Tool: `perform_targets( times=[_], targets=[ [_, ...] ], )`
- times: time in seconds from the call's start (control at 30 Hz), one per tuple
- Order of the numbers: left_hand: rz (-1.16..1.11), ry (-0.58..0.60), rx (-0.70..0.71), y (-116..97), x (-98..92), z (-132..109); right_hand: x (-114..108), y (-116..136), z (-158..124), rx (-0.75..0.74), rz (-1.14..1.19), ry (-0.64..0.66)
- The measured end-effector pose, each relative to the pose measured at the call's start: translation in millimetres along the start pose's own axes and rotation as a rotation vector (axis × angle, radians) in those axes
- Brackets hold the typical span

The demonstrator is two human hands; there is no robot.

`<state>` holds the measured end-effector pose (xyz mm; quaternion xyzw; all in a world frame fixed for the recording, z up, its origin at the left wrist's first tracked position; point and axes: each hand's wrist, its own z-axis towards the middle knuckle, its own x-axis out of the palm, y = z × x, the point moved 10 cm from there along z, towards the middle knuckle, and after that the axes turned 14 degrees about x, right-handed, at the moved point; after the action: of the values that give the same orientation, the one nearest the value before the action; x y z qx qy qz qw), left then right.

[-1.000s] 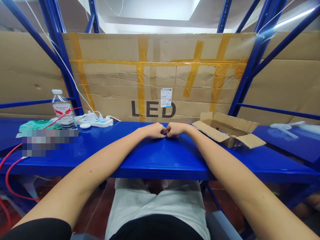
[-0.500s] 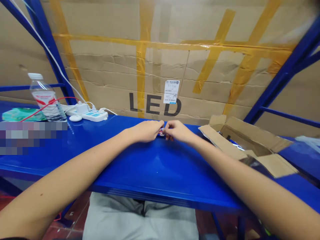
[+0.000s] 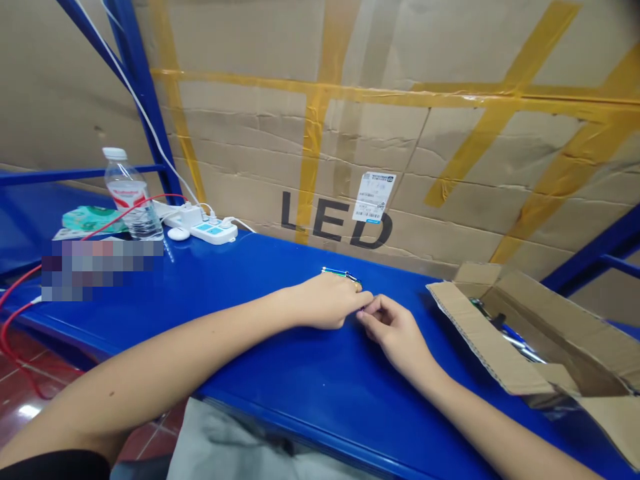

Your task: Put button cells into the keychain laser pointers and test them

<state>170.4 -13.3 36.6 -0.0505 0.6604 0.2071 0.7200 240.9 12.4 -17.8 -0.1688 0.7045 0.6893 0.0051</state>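
Note:
Both of my hands meet over the middle of the blue table. My left hand is closed, back upward, its fingertips hidden against the other hand. My right hand is pinched at the left fingertips; a tiny dark bit shows there, too small to name. Just behind my left hand lie shiny pens, blue and green with metallic parts, partly covered by the hand.
An open cardboard box with pen-like items stands at the right. A water bottle, a power strip and a green packet are at the back left. A large taped carton rises behind the table.
The view has turned right and closer. My hands have come nearer to me, and the shiny pens now show behind my left hand instead of between my hands.

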Motion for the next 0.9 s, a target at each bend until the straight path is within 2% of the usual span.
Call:
perform_targets(
  times=[0.2, 0.43, 0.57, 0.7, 0.9],
  targets=[
    [0.037, 0.017, 0.027, -2.3, 0.3, -0.4, -1.1, 13.3, -0.9, -0.084, -0.105, 0.005],
    [-0.005, -0.007, -0.009, 6.8, 24.6, -18.6, 17.1, 34.8, 6.6, -0.308, -0.432, 0.053],
    [-0.060, 0.027, -0.068, 17.9, 35.5, -28.4, 30.2, 46.8, 6.9, -0.405, -0.479, 0.123],
    [-0.117, 0.043, -0.101, 21.1, 35.0, -29.9, 28.5, 41.7, 6.9, -0.366, -0.411, 0.109],
    [-0.104, 0.080, -0.014, 0.7, 28.6, -20.2, 16.1, 25.4, -5.6, -0.269, -0.327, 0.049]
  ],
)
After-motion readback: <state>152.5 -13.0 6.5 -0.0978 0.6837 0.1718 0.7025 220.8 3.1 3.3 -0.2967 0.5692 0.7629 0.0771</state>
